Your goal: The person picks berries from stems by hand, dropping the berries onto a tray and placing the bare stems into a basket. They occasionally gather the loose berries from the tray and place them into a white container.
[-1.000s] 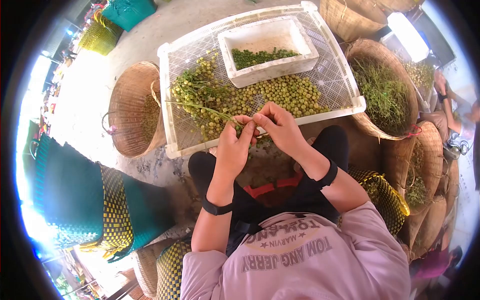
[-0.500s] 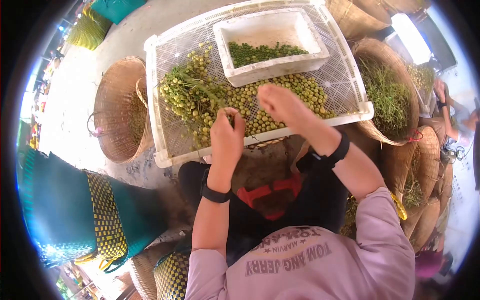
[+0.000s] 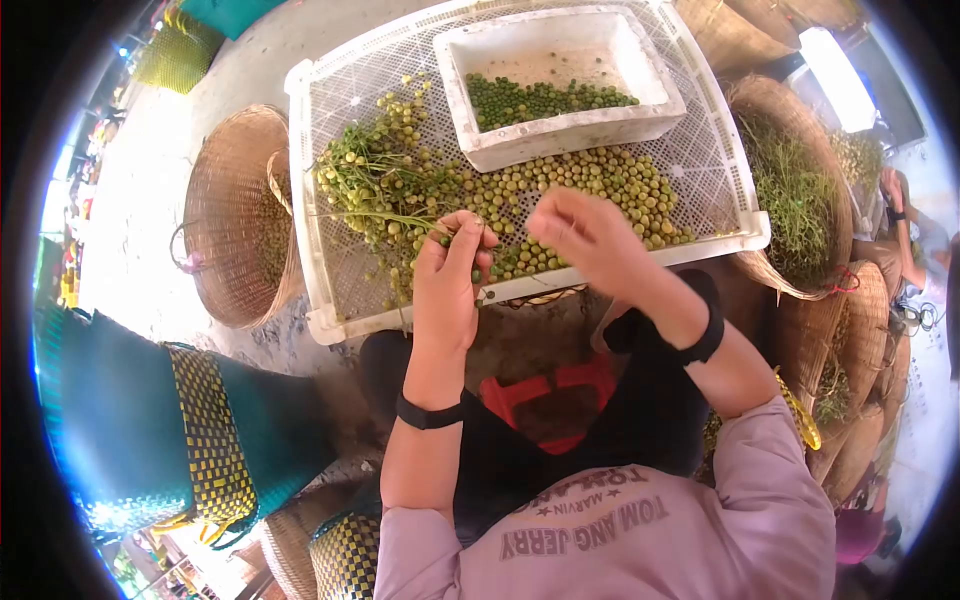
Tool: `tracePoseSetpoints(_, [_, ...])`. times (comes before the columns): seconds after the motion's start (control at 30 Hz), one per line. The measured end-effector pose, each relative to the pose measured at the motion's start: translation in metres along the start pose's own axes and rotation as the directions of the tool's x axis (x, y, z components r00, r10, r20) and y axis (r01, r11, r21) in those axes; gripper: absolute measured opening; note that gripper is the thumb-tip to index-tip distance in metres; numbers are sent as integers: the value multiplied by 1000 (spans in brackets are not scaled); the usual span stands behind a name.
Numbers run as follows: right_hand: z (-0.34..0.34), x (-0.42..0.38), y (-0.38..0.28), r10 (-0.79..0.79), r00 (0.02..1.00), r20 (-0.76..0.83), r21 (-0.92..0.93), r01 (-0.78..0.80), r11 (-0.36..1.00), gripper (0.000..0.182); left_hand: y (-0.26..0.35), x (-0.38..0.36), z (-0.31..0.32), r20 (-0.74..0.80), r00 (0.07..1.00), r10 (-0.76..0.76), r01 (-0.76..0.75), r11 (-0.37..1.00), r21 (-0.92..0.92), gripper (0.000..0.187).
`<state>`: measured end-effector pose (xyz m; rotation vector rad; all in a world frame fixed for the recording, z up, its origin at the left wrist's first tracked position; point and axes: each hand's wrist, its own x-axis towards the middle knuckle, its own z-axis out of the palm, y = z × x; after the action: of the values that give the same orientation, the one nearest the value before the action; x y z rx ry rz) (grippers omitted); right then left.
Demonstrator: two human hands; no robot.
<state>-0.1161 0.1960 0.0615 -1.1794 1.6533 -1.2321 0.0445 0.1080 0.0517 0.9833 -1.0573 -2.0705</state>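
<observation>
My left hand [image 3: 450, 265] is closed in a pinch over the near edge of a white mesh tray [image 3: 330, 325], on a stem with small round green fruits. A bunch of stems with yellow-green fruits [image 3: 362, 165] lies on the tray just beyond it. To the right, my right hand [image 3: 590, 235] hovers over loose round fruits [image 3: 610, 175], its fingers curled together; what they hold, if anything, is hidden. Behind them a white foam box [image 3: 570, 140] stands on the tray, with smaller dark-green fruits [image 3: 540, 102] inside.
A woven basket [image 3: 225, 220] stands left of the tray. Another basket [image 3: 765, 100], full of green stems [image 3: 790, 200], is at the right. A teal bag [image 3: 110, 400] stands at lower left, a red stool [image 3: 550, 400] beneath me. Another person's arm [image 3: 905, 240] shows at far right.
My right hand has turned and shifted slightly right and down. The fingers of my left hand have turned so that green fruits show beside them. The whole view has shifted a little.
</observation>
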Motion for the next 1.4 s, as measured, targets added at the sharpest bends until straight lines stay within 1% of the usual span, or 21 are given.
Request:
tracePoseSetpoints(0.07, [8, -14, -5, -156, 987, -36, -217, 145, 965, 19, -3, 3, 7, 11, 999, 52, -53, 998, 44, 14])
tracePoseSetpoints(0.17, [15, -19, 2, -310, 944, -115, -248, 275, 929, 18, -7, 2, 13, 38, 992, 116, -121, 982, 148, 17])
tracePoseSetpoints(0.23, [14, -20, 5, -337, 936, -104, -242, 305, 921, 16, -11, 4, 14, 47, 990, 134, -141, 967, 212, 18])
tracePoseSetpoints(0.3, [14, -22, 11, -154, 985, -76, 39, 157, 987, 14, -16, 5, 13, 7, 985, 170, -169, 966, 196, 15])
tracePoseSetpoints(0.33, [12, -24, 12, -154, 985, -76, 42, 158, 987, 14, -15, 4, 13, 6, 985, 170, -168, 965, 199, 15])
tracePoseSetpoints(0.37, [10, -26, 11, -16, 997, -72, 323, 38, 946, 15, -13, 3, 13, -7, 995, 95, -94, 993, 74, 13])
tracePoseSetpoints(0.4, [9, -27, 11, 116, 993, -30, 576, -78, 814, 16, -12, 2, 12, -9, 1000, 19, -19, 998, -54, 11])
tracePoseSetpoints(0.43, [8, -26, 14, 117, 993, -32, 578, -77, 813, 16, -12, 2, 10, -9, 1000, 18, -18, 999, -51, 11])
tracePoseSetpoints(0.5, [6, -27, 24, 175, 982, 73, 735, -172, 655, 17, -13, 2, 7, 219, 974, 57, -9, 977, -214, 8])
tracePoseSetpoints(0.53, [6, -26, 27, 177, 982, 67, 738, -168, 654, 17, -13, 1, 8, 224, 973, 53, -5, 978, -210, 8])
tracePoseSetpoints(0.6, [9, -25, 29, 225, 951, 212, 638, -309, 705, 23, -15, -1, 9, 275, 961, 35, 8, 988, -154, 8])
tracePoseSetpoints(0.77, [18, -28, 25, 108, 980, 167, 465, -175, 868, 25, -20, -5, 12, 348, 937, 36, -47, 999, 25, 10])
tracePoseSetpoints(0.83, [16, -29, 29, 144, 952, 272, 612, -286, 737, 21, -20, -7, 14, 286, 958, 14, -15, 1000, 0, 9])
tracePoseSetpoints(0.87, [18, -30, 32, 144, 952, 271, 613, -286, 736, 21, -22, -6, 13, 286, 958, 13, -14, 1000, 2, 9])
tracePoseSetpoints(0.93, [22, -33, 34, 205, 935, 291, 828, -353, 436, 19, -27, -3, 12, 328, 944, 43, 39, 970, -239, 8])
tracePoseSetpoints(1.03, [18, -34, 29, 235, 932, 275, 851, -350, 391, 20, -25, -3, 9, 324, 943, 75, 7, 970, -245, 13])
tracePoseSetpoints(1.17, [13, -37, 33, 164, 928, 333, 810, -371, 455, 22, -22, -6, 13, 296, 950, 96, -34, 978, -208, 14])
tracePoseSetpoints(1.23, [18, -40, 23, 180, 966, 186, 629, -257, 734, 25, -22, -7, 14, 305, 948, 94, -36, 981, -190, 8])
tracePoseSetpoints(1.27, [21, -40, 23, 180, 966, 185, 629, -257, 734, 25, -22, -8, 14, 305, 948, 94, -36, 981, -190, 8])
tracePoseSetpoints(1.33, [26, -39, 24, 16, 997, 75, 573, -57, 817, 27, -23, -8, 14, 262, 962, 76, -39, 989, -146, 13])
tracePoseSetpoints(1.4, [26, -42, 25, 54, 994, 91, 592, -98, 800, 27, -27, -5, 11, 261, 962, 80, -20, 975, -223, 13])
